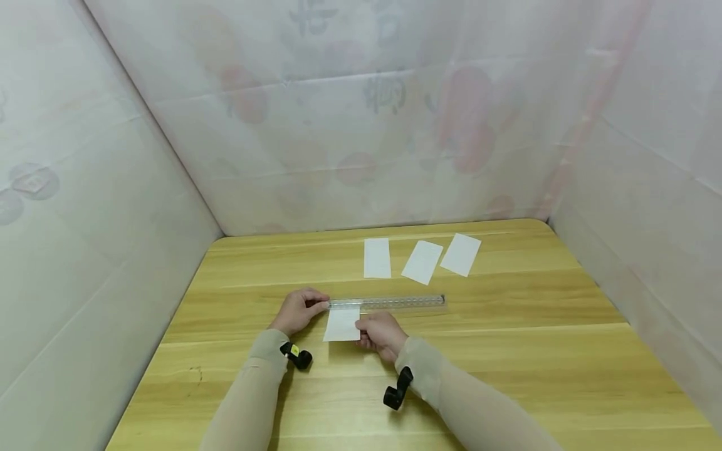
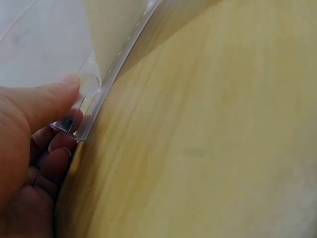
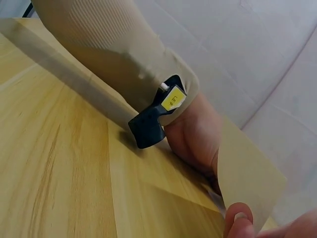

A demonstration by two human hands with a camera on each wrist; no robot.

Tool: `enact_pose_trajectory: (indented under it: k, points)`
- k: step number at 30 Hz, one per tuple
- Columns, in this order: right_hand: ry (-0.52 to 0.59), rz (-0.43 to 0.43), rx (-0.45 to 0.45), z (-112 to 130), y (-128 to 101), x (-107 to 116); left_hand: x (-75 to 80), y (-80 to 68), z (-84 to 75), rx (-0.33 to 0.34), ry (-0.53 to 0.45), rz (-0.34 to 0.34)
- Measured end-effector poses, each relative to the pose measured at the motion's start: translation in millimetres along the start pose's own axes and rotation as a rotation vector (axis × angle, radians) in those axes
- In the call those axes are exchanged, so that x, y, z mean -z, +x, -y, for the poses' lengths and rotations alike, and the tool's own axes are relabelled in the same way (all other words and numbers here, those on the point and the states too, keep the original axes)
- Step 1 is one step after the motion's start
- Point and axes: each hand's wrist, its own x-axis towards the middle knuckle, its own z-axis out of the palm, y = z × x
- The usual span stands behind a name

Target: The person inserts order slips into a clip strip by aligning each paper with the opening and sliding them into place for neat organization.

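At the clear strip's (image 1: 403,303) left end: left hand (image 1: 301,311) fingers pinching it. Near side of strip: right hand (image 1: 383,336) fingers pinching card (image 1: 342,324), far edge at strip. Beyond strip: three cards (image 1: 376,258) on bench (image 1: 519,313).

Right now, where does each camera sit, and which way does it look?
Head: worn on the head, facing forward and down at the table, clear strip and held white sheet; left hand, right hand and sleeves show.
Left wrist: worn there, facing left thumb and fingers pinching the strip's end.
Right wrist: worn there, facing the same sheet; right fingertips and left arm show.
Head and right wrist share that sheet.
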Motion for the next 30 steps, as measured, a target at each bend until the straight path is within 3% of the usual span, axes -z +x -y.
enact_pose_trajectory:
  k: [30]
  points:
    - [-0.001,-0.003,0.048,0.5,-7.6,19.5,0.2,-0.7,4.9,0.006,0.002,0.023]
